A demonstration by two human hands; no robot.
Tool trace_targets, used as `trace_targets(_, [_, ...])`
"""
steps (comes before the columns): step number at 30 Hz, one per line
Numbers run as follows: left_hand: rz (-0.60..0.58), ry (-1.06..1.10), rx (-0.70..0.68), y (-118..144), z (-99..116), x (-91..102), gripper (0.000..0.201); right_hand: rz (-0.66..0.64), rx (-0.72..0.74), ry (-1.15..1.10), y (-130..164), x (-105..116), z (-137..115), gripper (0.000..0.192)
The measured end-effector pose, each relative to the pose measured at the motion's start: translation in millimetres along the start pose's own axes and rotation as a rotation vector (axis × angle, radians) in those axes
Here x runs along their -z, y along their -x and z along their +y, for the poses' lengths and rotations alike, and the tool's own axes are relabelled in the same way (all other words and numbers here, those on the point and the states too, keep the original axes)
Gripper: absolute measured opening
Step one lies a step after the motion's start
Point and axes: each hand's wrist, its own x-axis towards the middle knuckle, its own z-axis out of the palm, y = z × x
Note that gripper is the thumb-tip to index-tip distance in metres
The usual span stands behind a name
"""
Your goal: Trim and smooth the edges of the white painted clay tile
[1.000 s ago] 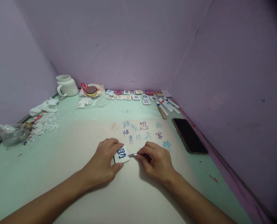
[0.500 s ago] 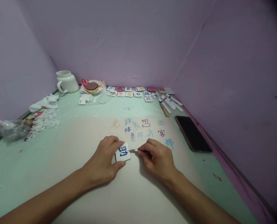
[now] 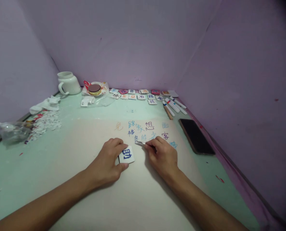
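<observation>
My left hand (image 3: 110,158) grips a small white square tile (image 3: 128,155) by its left side, thumb below and fingers above. A blue character is written on the tile, which rests on a pale sheet (image 3: 104,205). In my right hand (image 3: 163,157) is a craft knife (image 3: 141,143), pinched near its thin metal blade. Its tip points left, above and to the right of the tile, apart from it, over the handwritten characters. Most of the knife's handle is hidden by my fingers.
A phone (image 3: 196,136) lies to the right, with several markers (image 3: 174,105) beyond it. Character tiles (image 3: 141,97) line the back wall. At left are a white mug (image 3: 69,84), a round tin (image 3: 94,89), paper scraps (image 3: 48,123) and a plastic bag (image 3: 13,132).
The craft knife has moved up and away from the tile's right edge, its blade now tilted up to the left. My left hand still holds the tile; the view has shifted slightly.
</observation>
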Motion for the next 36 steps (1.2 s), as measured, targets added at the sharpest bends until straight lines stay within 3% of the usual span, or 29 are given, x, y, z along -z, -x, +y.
trace_targets(4, [0.001,0.019,0.017,0.0,0.3,0.2,0.033,-0.033,0.11,-0.119,1.8,4.4,-0.4,0.013])
trace_targets(10, [0.015,0.021,-0.007,1.1,-0.5,-0.9,0.031,-0.051,0.181,-0.104,4.5,5.0,-2.0,0.015])
trace_targets(21, [-0.006,-0.013,-0.055,-2.0,2.0,3.4,0.025,-0.067,0.156,-0.08,1.9,0.4,-0.1,0.012])
trace_targets(27, [0.012,0.012,-0.035,-1.4,0.7,0.5,0.027,-0.024,0.031,-0.094,-1.4,2.0,1.4,0.008])
trace_targets(36, [0.027,0.021,-0.046,-0.4,-2.7,-0.6,0.029,-0.068,0.178,-0.132,0.8,2.2,0.7,0.01])
